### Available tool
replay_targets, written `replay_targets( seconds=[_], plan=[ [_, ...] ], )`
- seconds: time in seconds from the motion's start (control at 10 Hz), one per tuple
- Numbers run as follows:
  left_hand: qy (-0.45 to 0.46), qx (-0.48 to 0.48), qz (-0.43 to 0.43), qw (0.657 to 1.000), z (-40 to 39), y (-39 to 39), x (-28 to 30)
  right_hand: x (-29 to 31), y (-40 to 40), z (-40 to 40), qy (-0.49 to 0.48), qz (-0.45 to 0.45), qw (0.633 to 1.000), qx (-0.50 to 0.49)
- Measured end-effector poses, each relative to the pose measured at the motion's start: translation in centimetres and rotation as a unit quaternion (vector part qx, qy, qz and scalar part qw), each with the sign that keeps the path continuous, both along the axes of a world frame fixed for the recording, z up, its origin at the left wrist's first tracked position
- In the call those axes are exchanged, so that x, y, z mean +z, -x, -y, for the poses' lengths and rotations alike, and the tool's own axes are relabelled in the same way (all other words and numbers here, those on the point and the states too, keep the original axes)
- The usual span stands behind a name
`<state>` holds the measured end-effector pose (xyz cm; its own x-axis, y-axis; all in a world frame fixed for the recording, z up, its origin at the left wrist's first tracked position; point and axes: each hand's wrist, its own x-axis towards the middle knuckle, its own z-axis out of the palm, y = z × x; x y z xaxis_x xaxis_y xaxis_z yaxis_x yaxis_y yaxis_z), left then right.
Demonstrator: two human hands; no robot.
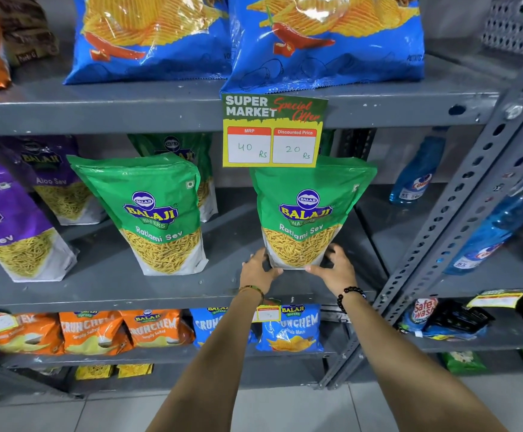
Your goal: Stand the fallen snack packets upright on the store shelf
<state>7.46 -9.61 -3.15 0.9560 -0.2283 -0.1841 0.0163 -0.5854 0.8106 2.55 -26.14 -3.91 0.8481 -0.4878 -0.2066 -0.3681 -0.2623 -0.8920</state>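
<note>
A green Ratlami Sev packet point(307, 210) stands upright on the grey middle shelf point(110, 275), under the price tag. My left hand point(258, 269) grips its bottom left corner and my right hand point(335, 268) grips its bottom right corner. A second green Ratlami Sev packet point(154, 213) stands upright to the left, with another green one behind it point(176, 148). Two purple Aloo Sev packets point(11, 222) point(54, 179) lean at the far left of the same shelf.
A yellow and green offer tag point(274, 130) hangs from the upper shelf edge. Blue chip bags point(325, 42) sit above. Orange and blue Crunchem packets point(98, 330) fill the lower shelf. Blue cleaner bottles point(416, 173) stand beyond the perforated upright point(459, 198) at the right.
</note>
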Motion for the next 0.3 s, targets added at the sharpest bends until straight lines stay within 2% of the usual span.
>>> replay_targets(
  seconds=[0.2, 0.3],
  plan=[
    [0.005, -0.003, -0.017, 1.0, -0.19, 0.16, 0.34, 0.06, 0.22, -0.06, 0.0, -0.01, 1.0, 0.012],
    [0.012, -0.003, -0.021, 1.0, -0.26, 0.08, 0.21, -0.7, 0.12, -0.23, 0.033, -0.003, 0.999, 0.019]
  ],
)
